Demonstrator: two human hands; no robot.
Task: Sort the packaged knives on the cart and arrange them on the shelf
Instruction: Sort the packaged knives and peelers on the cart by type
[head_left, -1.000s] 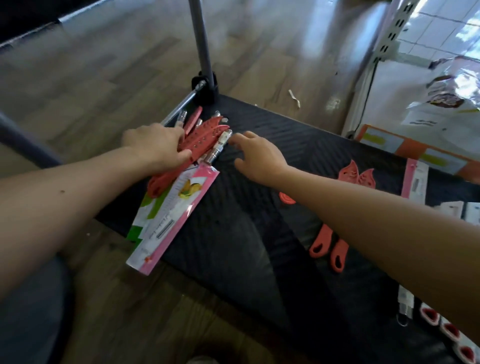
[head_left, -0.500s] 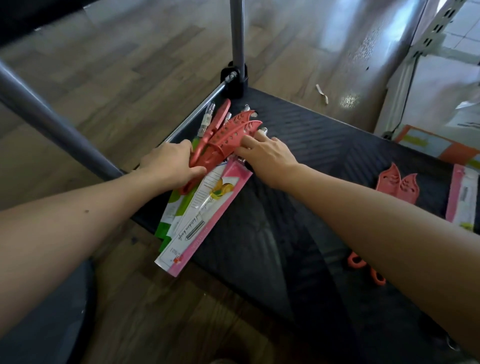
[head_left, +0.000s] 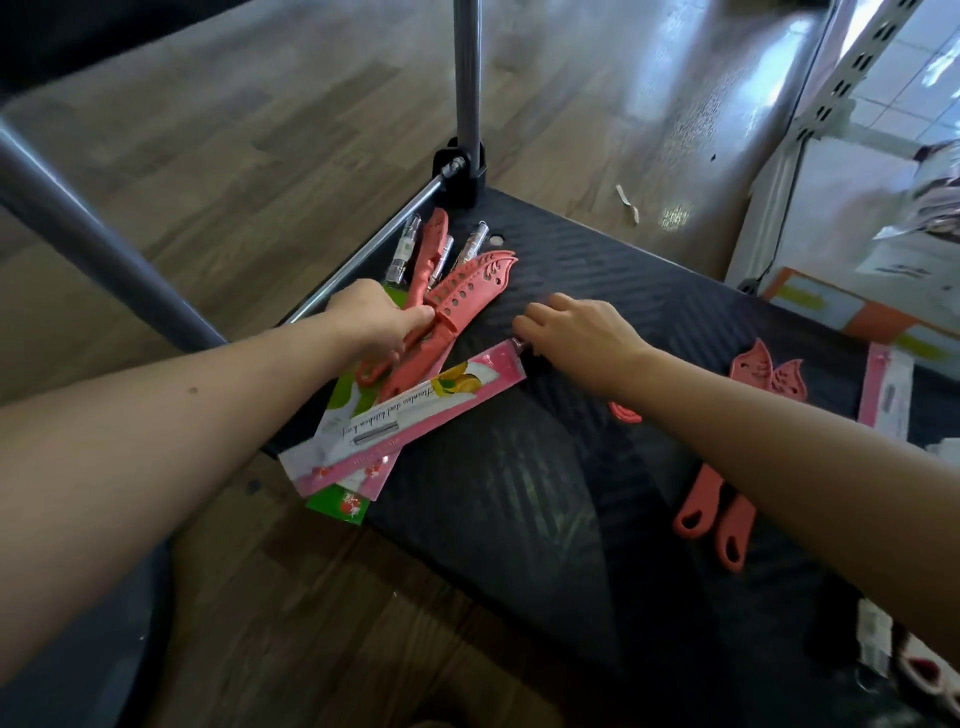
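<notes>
Just below the corner post (head_left: 467, 93): left hand (head_left: 376, 322) clamps the packaged knives (head_left: 457, 299) where handles meet sheaths. Right of that, right hand (head_left: 582, 332) is curled at the pink card (head_left: 415, 410) corner; can't tell if it pinches. Stack is fanned, so square the cards first, then grip cards and handles together. Long axis diagonal: sheath tips toward the post, card ends away, overhanging the cart (head_left: 571, 493) edge. 2 loose knives (head_left: 701, 504) well right.

Black ribbed cart deck (head_left: 545, 519) — packaged knives (head_left: 415, 410), coral sheaths (head_left: 769, 371).
</notes>
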